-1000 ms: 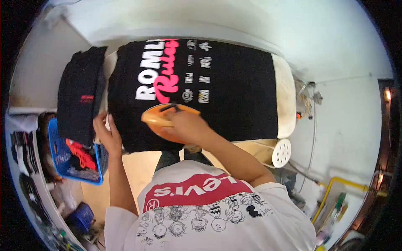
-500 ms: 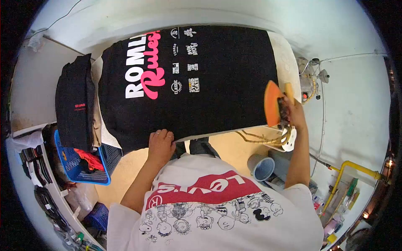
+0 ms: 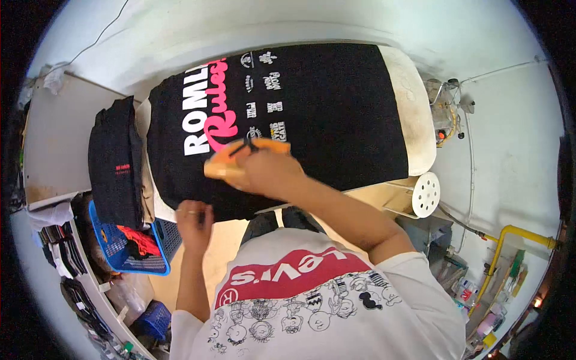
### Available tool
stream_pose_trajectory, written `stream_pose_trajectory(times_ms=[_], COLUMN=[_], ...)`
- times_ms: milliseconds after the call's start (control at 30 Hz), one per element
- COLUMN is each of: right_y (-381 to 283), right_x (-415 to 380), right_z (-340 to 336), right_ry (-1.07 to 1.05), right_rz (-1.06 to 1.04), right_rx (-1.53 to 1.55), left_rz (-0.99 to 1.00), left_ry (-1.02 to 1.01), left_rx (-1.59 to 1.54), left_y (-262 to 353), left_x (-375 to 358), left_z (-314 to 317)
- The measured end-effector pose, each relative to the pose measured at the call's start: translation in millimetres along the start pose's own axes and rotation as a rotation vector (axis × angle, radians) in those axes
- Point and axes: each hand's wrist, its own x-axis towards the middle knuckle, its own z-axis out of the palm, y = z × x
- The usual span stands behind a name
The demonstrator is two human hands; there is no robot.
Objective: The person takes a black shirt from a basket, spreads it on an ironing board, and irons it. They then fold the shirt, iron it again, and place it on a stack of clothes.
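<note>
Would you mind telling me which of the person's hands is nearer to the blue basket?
Left. The left hand hovers just right of the blue basket; the right hand grips the orange iron on the shirt.

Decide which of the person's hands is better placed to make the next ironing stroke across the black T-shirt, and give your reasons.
Probably the right hand: it grips the orange iron on the black T-shirt. The left hand is at the shirt's near edge, holding no tool.

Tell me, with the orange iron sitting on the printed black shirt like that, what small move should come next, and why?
Probably glide the iron on toward the plain right part of the black shirt. The right hand grips it over the pink lettering, where lingering seems risky, while the left hand is at the shirt's near edge.
</note>
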Motion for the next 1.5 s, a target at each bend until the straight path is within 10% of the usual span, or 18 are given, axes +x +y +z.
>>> stream_pose_trajectory(times_ms=[400,533,600,667,1000,1333,1500], right_y=[344,397,398,358,313,329,323], right_x=[-120,-183,-197,-198,-189,-283,-318], right_z=[-153,-175,-166,-151,15,55,83], right_ry=[0.786,0.728,0.762,1.059,1.066,1.096,0.93], right_rz=[0.633,0.879,0.845,0.507,0.874,0.602,0.835], right_rx=[-0.068,-0.026,-0.087,-0.791,0.053,-0.185,-0.024], left_rz=[-0.532,-0.672,-0.683,-0.717,-0.82,-0.861,-0.942], left_ry=[0.196,0.273,0.284,0.264,0.311,0.457,0.447], left_rx=[-0.265,-0.176,-0.068,-0.065,-0.298,-0.49,-0.449], left_y=[-108,-106,-123,-118,-64,-64,-8], left_x=[-70,-61,-51,-30,-19,-124,-142], left_z=[6,12,16,18,9,26,20])
